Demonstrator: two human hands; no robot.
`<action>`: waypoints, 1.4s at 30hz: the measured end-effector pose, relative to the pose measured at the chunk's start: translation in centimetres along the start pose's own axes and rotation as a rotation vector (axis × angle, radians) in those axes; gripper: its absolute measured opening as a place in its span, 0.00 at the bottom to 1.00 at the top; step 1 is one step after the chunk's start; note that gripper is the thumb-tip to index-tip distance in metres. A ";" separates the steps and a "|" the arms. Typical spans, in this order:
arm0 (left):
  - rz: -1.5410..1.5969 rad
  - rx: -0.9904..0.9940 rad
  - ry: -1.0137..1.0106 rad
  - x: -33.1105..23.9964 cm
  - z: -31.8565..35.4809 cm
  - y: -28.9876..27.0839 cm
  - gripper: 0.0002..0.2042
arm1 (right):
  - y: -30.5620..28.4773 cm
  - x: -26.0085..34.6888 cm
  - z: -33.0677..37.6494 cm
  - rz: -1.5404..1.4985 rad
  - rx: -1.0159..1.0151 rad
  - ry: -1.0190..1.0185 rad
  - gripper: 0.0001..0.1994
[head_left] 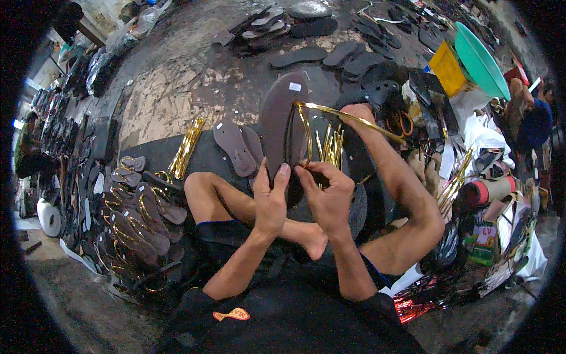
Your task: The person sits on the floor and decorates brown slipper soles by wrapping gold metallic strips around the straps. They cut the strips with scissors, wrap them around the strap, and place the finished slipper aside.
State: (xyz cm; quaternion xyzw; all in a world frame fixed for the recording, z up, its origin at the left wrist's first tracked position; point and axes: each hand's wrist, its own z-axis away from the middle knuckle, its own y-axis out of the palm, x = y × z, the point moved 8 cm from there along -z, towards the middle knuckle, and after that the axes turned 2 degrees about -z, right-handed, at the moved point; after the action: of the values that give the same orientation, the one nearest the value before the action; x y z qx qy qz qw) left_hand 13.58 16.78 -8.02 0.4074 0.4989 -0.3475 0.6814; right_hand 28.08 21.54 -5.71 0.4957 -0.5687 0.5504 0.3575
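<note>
A dark brown flip-flop sole (277,121) stands toe-up in front of me, a small white sticker near its far end. My left hand (271,200) grips its near end, with the thumb laid along the face. From the sole's upper part comes a shiny gold strap (333,110). One branch bends down to my right hand (330,197), whose fingertips pinch it at the sole's right edge; the other reaches out to the right, past my knee. How the strap's pinched end meets the sole is hidden by my fingers.
Bundles of gold straps (188,147) lie left and right of the sole. Beside my left knee is a pair of bare soles (236,144). Gold-strapped sandals (141,221) are heaped at left. A green basin (480,62) and scraps stand at right, where another person (530,121) sits.
</note>
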 end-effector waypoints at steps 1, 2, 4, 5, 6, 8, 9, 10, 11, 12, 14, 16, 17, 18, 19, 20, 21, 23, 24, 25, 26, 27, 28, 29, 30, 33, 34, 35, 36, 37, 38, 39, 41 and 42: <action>0.132 0.037 -0.055 -0.3 -0.3 0.2 0.17 | -0.3 0.0 -0.1 0.015 0.045 0.041 0.14; 0.263 0.073 -0.111 -0.6 -0.5 0.2 0.17 | -1.1 -1.8 0.1 -0.208 -0.001 0.179 0.14; 0.472 0.226 -0.288 0.0 -0.5 0.2 0.20 | -2.0 -5.2 1.1 -0.650 -0.092 0.453 0.14; 0.493 0.265 -0.339 1.1 -0.5 -0.1 0.21 | -0.4 -4.9 1.3 -0.562 0.133 0.479 0.15; 0.514 0.308 -0.395 1.9 -0.1 0.0 0.21 | 0.8 -5.4 2.2 -0.715 0.232 0.493 0.15; 0.443 0.290 -0.370 1.7 0.1 0.9 0.20 | 2.8 -8.7 3.7 -0.993 0.362 0.526 0.13; 0.413 0.285 -0.362 1.4 0.5 1.1 0.20 | 3.6 -8.5 3.8 -1.116 0.404 0.557 0.12; 0.383 0.280 -0.354 1.0 0.7 1.3 0.20 | 2.7 -8.9 3.4 -0.851 0.342 0.468 0.12; 0.272 0.283 -0.359 0.7 0.7 0.5 0.20 | 1.8 -9.0 3.1 -0.587 0.276 0.378 0.12; 0.205 0.282 -0.336 0.4 0.7 -0.5 0.21 | 1.0 -6.8 2.6 -0.332 0.225 0.297 0.13; 0.087 0.298 -0.286 -0.1 -0.1 -2.1 0.21 | -4.2 -0.2 0.3 -0.189 -0.021 0.091 0.15; -0.426 0.340 -0.051 -2.4 -1.0 -3.5 0.25 | -6.8 2.8 -0.7 -0.237 -0.068 -0.081 0.12; -0.675 0.383 0.179 -4.0 -1.1 -3.5 0.27 | -7.3 4.7 -1.1 -0.198 -0.029 -0.144 0.10; -0.913 0.425 0.434 -5.6 -1.2 -2.9 0.28 | -7.0 5.3 -1.5 -0.125 0.051 -0.151 0.09; -0.699 0.305 0.361 -6.6 -2.4 -4.6 0.27 | -6.5 5.8 -1.9 -0.063 0.136 -0.163 0.08; -0.482 0.188 0.286 -7.4 -3.6 -6.4 0.26 | -6.4 5.3 -1.9 -0.226 0.147 -0.077 0.07; -0.268 0.072 0.199 -7.8 -4.3 -7.9 0.25 | -5.8 4.2 -1.5 -0.391 0.161 0.021 0.07; -0.159 -0.186 0.105 -7.5 -3.9 -8.5 0.20 | -4.2 3.1 -1.5 -0.683 0.144 0.050 0.06; -0.277 -0.354 0.083 -8.3 -2.1 -8.2 0.16 | -2.5 1.8 -1.4 -0.840 0.132 0.172 0.06; -0.306 -0.351 0.145 -9.1 -0.8 -5.5 0.16 | -1.2 0.4 -1.2 -0.979 0.104 0.299 0.06; -0.323 -0.327 0.206 -9.1 -0.5 -3.7 0.15 | -0.4 -1.0 -1.1 -1.103 0.058 0.417 0.06; -0.351 -0.268 0.306 -9.0 -0.3 -3.2 0.15 | -0.5 -0.5 -1.3 -0.971 0.021 0.431 0.07; -0.334 -0.238 0.290 -8.6 -0.3 -3.1 0.15 | -1.4 1.0 -1.8 -0.667 -0.031 0.237 0.08; -0.316 -0.206 0.273 -8.4 -0.4 -3.0 0.15 | -1.9 2.7 -1.9 -0.363 -0.082 0.043 0.08; -0.296 -0.168 0.253 -8.3 -0.4 -2.6 0.16 | -2.3 4.7 -1.7 -0.053 -0.133 -0.147 0.08; -0.275 -0.142 0.239 -7.8 -0.1 -2.2 0.16 | -1.4 5.7 -1.0 0.074 -0.107 -0.261 0.08; -0.276 -0.120 0.272 -7.5 0.0 -2.1 0.16 | -1.1 5.9 -0.9 0.074 -0.100 -0.266 0.08; -0.277 -0.127 0.269 -7.3 0.2 -2.1 0.16 | -1.1 5.8 -1.0 0.057 -0.090 -0.196 0.07; -0.276 -0.136 0.270 -7.0 0.5 -2.1 0.16 | -1.1 5.7 -0.9 0.056 -0.099 -0.200 0.07; -0.275 -0.146 0.270 -6.7 0.7 -2.2 0.16 | -1.1 5.5 -0.7 0.055 -0.109 -0.205 0.07; -0.335 -0.118 0.341 -6.7 1.0 -1.9 0.16 | -1.1 5.4 -0.6 0.054 -0.118 -0.210 0.07; -0.397 -0.091 0.409 -6.6 1.3 -1.6 0.16 | -1.0 5.5 -0.6 0.067 -0.112 -0.220 0.07; -0.496 -0.062 0.509 -7.3 1.7 -1.0 0.17 | -0.8 5.8 -0.8 0.092 -0.098 -0.239 0.09; -0.476 -0.065 0.506 -7.3 1.5 -1.4 0.17 | -0.7 6.2 -0.9 0.064 -0.085 -0.294 0.09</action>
State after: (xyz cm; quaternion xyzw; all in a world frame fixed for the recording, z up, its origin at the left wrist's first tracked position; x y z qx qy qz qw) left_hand 11.07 15.32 -1.04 0.3310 0.7438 -0.3686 0.4488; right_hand 27.10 21.42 0.53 0.5369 -0.6533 0.4584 0.2735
